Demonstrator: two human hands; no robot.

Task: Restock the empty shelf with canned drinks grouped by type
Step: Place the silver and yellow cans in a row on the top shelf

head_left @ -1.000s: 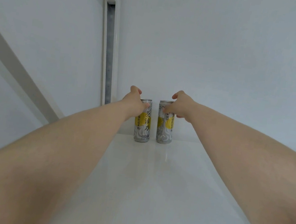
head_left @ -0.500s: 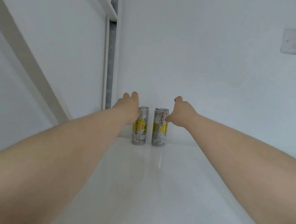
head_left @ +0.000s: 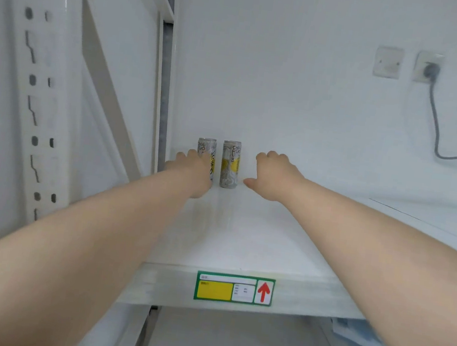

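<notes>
Two slim silver-and-yellow cans stand upright side by side at the back left of the white shelf (head_left: 255, 243). The left can (head_left: 206, 152) is partly hidden behind my left hand (head_left: 192, 172), which hovers just in front of it with fingers loose and nothing held. The right can (head_left: 230, 163) stands free. My right hand (head_left: 272, 175) is to the right of that can, apart from it, fingers spread and empty.
A white perforated upright (head_left: 31, 106) and a diagonal brace (head_left: 108, 84) frame the left side. A green, yellow and red label (head_left: 234, 289) sits on the shelf's front edge. A wall socket with a grey cable (head_left: 435, 113) is at the right.
Both hands have let go of the cans and drawn back and down from them. The view has pulled back, so the shelf's front edge and label now show.
</notes>
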